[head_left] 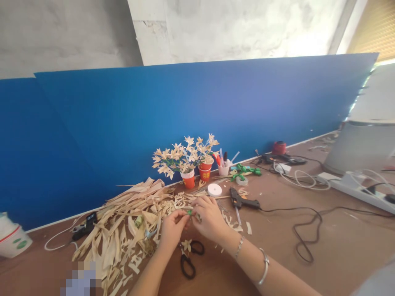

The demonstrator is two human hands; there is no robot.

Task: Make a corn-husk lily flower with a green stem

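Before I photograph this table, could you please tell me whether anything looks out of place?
Pale scraps lie strewn untidily across the table; a small flower lies right by the black scissors, perhaps easily crushed.

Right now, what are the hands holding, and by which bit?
The left hand and right hand pinch a small green piece; which part of it is too small to tell.

Brown table [277, 242] bears scissors [189, 260], a glue gun [243, 200] and dried husks [123, 222]. The white disc [214, 190] seems a tape roll.
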